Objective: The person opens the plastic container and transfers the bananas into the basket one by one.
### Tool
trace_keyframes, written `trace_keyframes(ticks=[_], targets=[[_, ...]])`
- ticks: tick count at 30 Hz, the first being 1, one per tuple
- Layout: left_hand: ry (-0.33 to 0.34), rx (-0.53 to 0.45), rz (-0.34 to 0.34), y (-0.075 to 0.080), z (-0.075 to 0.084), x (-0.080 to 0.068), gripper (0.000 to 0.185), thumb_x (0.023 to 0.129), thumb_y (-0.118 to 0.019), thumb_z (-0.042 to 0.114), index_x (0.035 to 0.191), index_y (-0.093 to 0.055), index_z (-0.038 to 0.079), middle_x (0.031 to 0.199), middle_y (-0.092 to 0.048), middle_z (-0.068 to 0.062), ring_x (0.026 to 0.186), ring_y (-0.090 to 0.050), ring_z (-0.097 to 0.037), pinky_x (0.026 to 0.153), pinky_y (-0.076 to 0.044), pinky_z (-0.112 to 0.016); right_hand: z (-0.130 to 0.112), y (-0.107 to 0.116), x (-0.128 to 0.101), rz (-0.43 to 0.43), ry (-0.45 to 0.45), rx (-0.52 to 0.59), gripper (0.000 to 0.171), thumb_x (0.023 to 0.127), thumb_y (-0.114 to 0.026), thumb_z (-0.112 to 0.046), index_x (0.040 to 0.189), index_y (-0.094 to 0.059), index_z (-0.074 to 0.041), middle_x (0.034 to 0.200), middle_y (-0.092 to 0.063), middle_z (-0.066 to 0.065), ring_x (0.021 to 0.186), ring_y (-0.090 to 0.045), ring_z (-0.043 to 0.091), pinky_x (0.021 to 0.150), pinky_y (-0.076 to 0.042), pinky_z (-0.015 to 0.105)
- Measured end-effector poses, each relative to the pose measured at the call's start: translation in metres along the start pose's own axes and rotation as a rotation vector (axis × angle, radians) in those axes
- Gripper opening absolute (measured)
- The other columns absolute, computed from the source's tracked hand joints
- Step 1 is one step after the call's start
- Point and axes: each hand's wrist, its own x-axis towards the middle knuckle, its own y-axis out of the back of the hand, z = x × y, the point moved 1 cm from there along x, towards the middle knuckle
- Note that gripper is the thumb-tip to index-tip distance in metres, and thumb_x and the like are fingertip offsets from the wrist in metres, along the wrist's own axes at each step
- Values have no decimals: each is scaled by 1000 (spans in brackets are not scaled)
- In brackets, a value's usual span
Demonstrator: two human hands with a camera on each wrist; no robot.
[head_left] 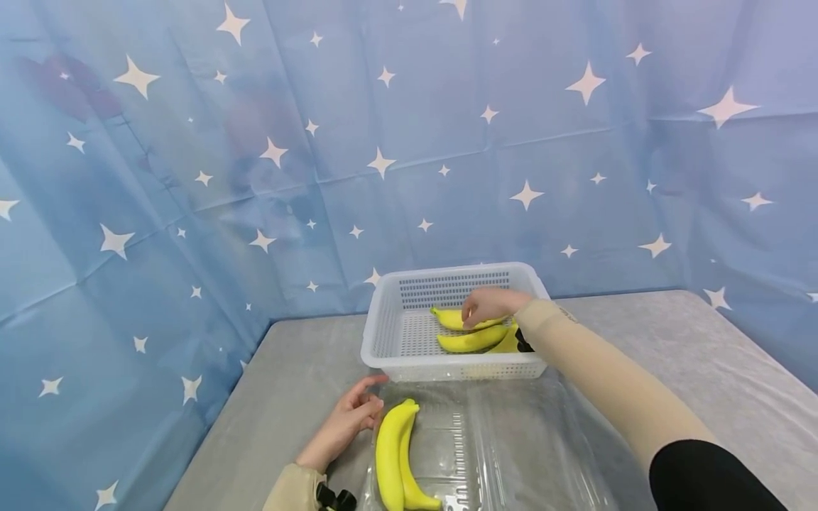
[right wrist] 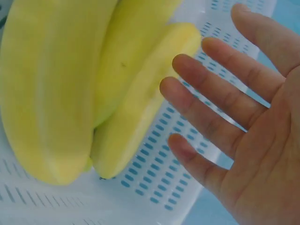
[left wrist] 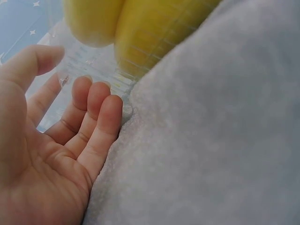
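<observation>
My right hand [head_left: 488,305] is inside the white perforated basket [head_left: 390,312], held over a bunch of yellow bananas [head_left: 469,332] that lies on the basket floor. In the head view those bananas run mostly left to right, their long axis crosswise to me, with the free tips toward the left and the joined end toward the right, under my wrist. The right wrist view shows my fingers [right wrist: 211,98] straight and spread apart, the palm facing the bananas [right wrist: 84,89]; the fingertips are just beside the fruit, and I cannot tell whether any of them touches it. Nothing is gripped in that hand. Nearer to me, two more bananas [head_left: 396,458] lie on a clear plastic tray [head_left: 511,454] in front of the basket, their long axis running away from me, one set of ends toward the basket and the other toward my body. My left hand [head_left: 348,422] rests on the grey table cover [head_left: 275,397] just left of that pair, fingers loosely extended and close together; in the left wrist view the fingertips [left wrist: 101,101] meet the edge of the clear tray [left wrist: 89,65], holding nothing.
</observation>
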Motion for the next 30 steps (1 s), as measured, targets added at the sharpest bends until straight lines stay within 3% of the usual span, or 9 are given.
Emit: trace_keyframes(ticks=[4,15,19,25,30], targets=[[-1,-4,0,-1,1,-1,48,99,-55,11,144,-39,4,83,-56,-5,68,-56,-13,66,-52,-28,-4,11,-9,20,47,27,33,93,-66,-28,118,-69,-7,112,-67,3,100,-62,22,86,-50,43],[7,1,5,-4,1,-2,49,98,-54,11,144,-38,3,82,-55,-3,69,-55,-12,66,-51,-27,-31,29,-34,66,161,110,29,94,-65,-30,117,-69,-14,111,-67,-2,103,-61,17,90,-49,40],[4,-2,16,-2,1,-4,49,98,-54,10,144,-38,3,83,-56,-4,70,-55,-12,66,-51,-26,-57,25,-42,63,210,92,28,93,-66,-29,118,-69,-16,112,-67,-3,100,-61,12,87,-50,36],[16,4,32,-3,2,-4,49,98,-56,13,144,-39,5,84,-56,-4,71,-55,-13,66,-52,-27,-93,10,-59,83,372,52,26,93,-66,-25,118,-68,-17,108,-67,-7,95,-61,7,84,-50,31],[18,6,30,-5,1,-3,49,98,-56,12,143,-39,4,82,-56,-3,70,-55,-13,66,-51,-27,-117,-7,-74,99,476,70,31,92,-68,-25,121,-66,-15,112,-65,-7,98,-62,12,86,-50,29]])
